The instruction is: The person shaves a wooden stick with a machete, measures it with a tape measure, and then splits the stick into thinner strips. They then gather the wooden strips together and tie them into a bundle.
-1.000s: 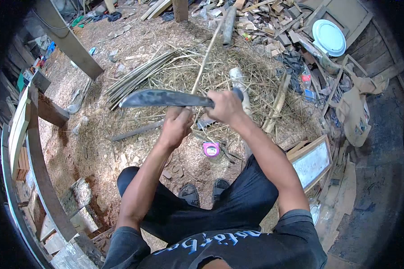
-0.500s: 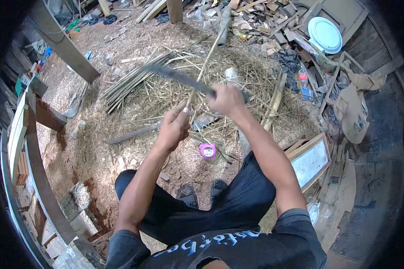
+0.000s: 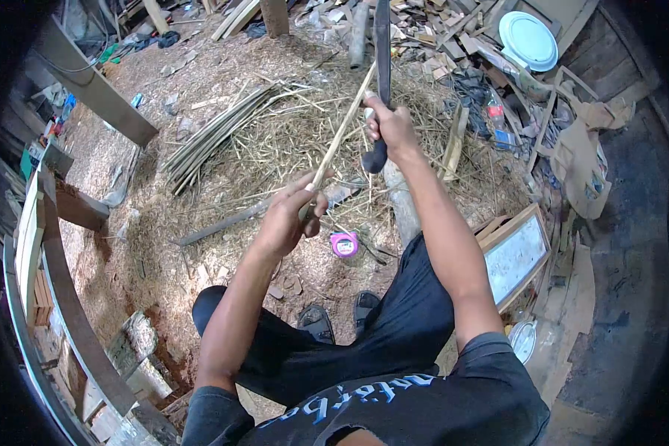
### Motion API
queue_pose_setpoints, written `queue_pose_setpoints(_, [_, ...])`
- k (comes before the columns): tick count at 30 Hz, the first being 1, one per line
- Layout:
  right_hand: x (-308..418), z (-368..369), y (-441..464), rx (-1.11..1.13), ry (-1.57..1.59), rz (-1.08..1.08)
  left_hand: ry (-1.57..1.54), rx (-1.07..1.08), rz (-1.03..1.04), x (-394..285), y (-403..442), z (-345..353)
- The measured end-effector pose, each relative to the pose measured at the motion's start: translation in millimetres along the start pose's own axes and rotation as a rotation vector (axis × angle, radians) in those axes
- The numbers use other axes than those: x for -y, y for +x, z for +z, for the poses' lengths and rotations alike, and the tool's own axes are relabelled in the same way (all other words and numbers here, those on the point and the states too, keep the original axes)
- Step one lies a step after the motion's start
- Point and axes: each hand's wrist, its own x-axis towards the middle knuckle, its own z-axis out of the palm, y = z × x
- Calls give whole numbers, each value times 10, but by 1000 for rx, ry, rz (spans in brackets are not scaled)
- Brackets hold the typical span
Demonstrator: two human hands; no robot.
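Observation:
In my right hand [image 3: 392, 134] is a machete [image 3: 383, 56], gripped by its dark handle, with the blade pointing up and away from me. A thin, pale strip [image 3: 340, 137] of split bamboo or wood slants from my left hand [image 3: 291, 215] up to the machete. My left fingers hold its lower end loosely. Near its upper end, the strip passes close to my right thumb; whether they touch is hard to tell. Below my hands, a pink tape measure [image 3: 344, 244] lies on the ground. A bundle of long, thin strips [image 3: 219, 137] rests to the left.
Shavings [image 3: 297, 137] cover the ground ahead. A glass-fronted wooden frame [image 3: 514, 256] leans by my right knee. Wood scraps and a light-blue round lid [image 3: 528, 41] lie at the far right. A wooden post [image 3: 100, 93] slants at the left, above a curved rail [image 3: 74, 305].
The machete has swung from lying crosswise over the strip to pointing upward. My right hand has moved slightly right and up; my left fingers have loosened around the strip.

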Motion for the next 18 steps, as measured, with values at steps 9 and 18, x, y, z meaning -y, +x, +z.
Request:
queue_pose_setpoints(9, [-192,200,-23,-6,46,-44,-108,-48,-85,189,107,-99])
queue_pose_setpoints(18, [-388,583,-621,270,-968,-242,-55,-294,-52,-12,157,-241])
